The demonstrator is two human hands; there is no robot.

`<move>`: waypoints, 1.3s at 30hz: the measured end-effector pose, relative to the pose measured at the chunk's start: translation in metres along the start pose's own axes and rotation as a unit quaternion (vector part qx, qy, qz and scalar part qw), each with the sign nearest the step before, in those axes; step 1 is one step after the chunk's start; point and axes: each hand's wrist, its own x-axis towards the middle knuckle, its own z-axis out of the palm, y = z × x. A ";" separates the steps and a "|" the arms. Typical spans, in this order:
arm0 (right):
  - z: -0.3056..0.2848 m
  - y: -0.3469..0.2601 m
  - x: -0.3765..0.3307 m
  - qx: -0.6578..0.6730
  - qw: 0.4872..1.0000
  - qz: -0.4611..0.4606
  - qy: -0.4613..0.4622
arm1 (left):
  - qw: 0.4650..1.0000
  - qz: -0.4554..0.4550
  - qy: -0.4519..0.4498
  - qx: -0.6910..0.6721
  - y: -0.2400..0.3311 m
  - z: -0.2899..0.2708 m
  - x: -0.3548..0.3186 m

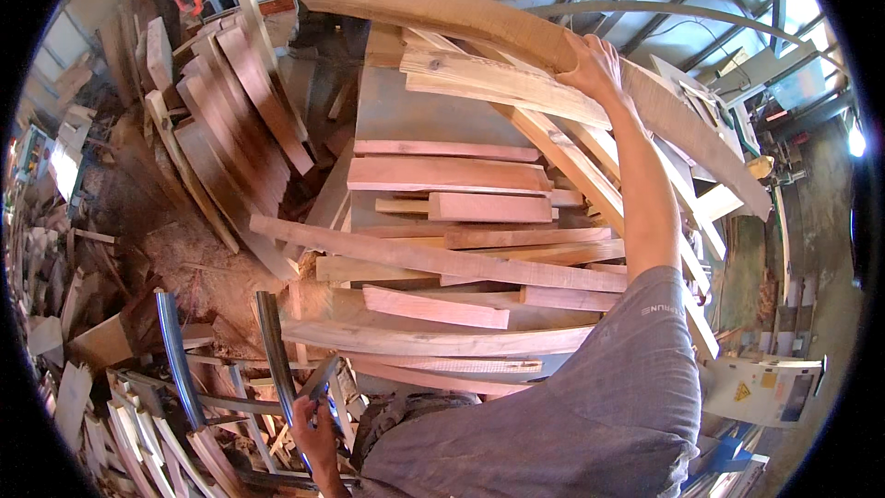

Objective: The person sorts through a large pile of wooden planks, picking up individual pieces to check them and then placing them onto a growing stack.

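Note:
My right arm reaches far forward, and my right hand grips the edge of a long, thick wooden plank that lies across the far end of the stack. Just nearer than that hand are paler boards, some lying crosswise and some slanting to the right. Low at the left, my left hand has curled fingers beside upright metal bars. A dark grey, flat piece rises next to its fingertips; what the hand holds cannot be made out.
Reddish and pale boards lie across a grey tabletop before me. More planks lean at the far left above sawdust. Offcuts crowd the lower left. A pale machine cabinet stands at the right.

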 end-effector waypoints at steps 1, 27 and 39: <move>0.005 0.004 0.000 -0.005 1.000 -0.004 -0.001 | 1.000 -0.001 0.000 0.022 -0.005 0.002 -0.002; 0.059 -0.084 -0.027 0.105 0.978 -0.033 -0.177 | 0.993 0.108 -0.044 0.032 0.028 0.008 0.032; -0.062 -0.271 -0.204 0.341 0.910 -0.137 -0.194 | 0.903 0.016 -0.192 -0.385 0.100 0.032 0.034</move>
